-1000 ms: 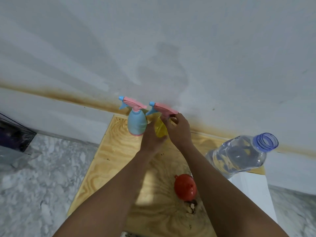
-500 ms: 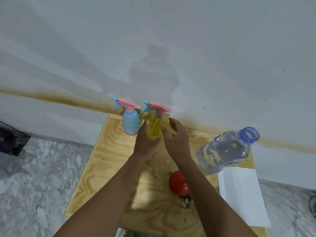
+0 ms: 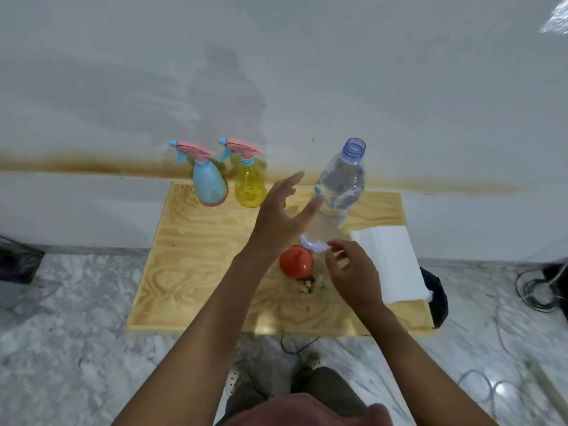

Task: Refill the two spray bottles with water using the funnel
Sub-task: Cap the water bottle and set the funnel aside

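A pale plywood board [image 3: 196, 272] is seen in the middle of the frame, laid on a grey marbled floor [image 3: 61, 348] against a white wall [image 3: 276, 72] marked by a brown stain line. At the board's far edge, slightly left of centre, 2 spray bottles are stood upright just beside each other: a light-blue plastic spray bottle with a pink trigger head [image 3: 209, 185] on the left and a translucent yellow plastic spray bottle with a pink trigger head [image 3: 249, 186] to its right; both heads are seen fitted on. A clear plastic water bottle with a blue-tinted uncapped neck [image 3: 342, 182] is stood right of centre, partly filled with water. An orange-red plastic funnel [image 3: 296, 265] is seen resting on the board near the frame's centre, beside a dark knot in the wood. A folded white paper towel [image 3: 390, 265] is laid on the board's right side. The left hand [image 3: 281, 221] is held open above the board between the yellow bottle and the water bottle, fingers spread and extended, nothing gripped. The right hand [image 3: 350, 272] is placed just right of the funnel, fingers loosely curled; a small bluish-white item is seen by the fingertips, but whether it is pinched cannot be told.
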The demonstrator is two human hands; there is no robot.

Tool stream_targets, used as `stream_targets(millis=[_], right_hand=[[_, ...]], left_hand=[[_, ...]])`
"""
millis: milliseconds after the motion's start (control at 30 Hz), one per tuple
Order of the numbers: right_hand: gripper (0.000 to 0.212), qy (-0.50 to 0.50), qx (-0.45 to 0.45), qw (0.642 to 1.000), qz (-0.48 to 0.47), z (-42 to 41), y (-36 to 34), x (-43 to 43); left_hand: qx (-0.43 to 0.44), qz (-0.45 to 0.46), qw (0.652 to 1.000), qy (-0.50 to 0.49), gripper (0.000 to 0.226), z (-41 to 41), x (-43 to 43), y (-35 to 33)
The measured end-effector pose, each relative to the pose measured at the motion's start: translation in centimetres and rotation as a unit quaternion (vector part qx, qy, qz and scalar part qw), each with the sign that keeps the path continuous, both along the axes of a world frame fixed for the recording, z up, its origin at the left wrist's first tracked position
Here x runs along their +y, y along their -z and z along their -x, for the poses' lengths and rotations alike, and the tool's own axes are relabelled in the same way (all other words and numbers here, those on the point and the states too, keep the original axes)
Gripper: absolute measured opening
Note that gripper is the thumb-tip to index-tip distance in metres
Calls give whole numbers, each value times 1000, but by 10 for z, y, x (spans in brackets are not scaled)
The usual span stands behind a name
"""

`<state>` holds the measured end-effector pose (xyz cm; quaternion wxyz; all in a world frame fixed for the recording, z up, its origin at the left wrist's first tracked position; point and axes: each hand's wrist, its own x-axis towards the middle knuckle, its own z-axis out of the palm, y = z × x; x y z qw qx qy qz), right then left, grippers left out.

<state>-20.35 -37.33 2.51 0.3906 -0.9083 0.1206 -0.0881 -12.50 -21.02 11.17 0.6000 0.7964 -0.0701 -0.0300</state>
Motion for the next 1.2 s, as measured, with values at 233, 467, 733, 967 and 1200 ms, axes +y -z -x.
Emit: stream_targets(millis=[233, 467, 733, 967, 1200], right_hand=[[52, -43, 199, 977, 56, 13, 48, -49], [43, -125, 252, 949, 140, 1, 78, -57], [28, -93, 166, 982, 6, -13, 69, -67], [31, -57, -206, 972, -98, -52, -98, -81], [34, -248, -139, 959, 18, -104, -165, -74]], left_hand=[[-9, 10, 1000, -1, 86, -1, -58, -26], [-34, -2, 996, -87, 54, -11, -68, -22], [-33, -3, 996, -87, 52, -8, -68, -26], [-42, -1, 995, -90, 53, -8, -69, -24], [-35, 25, 995, -92, 55, -10, -69, -19]])
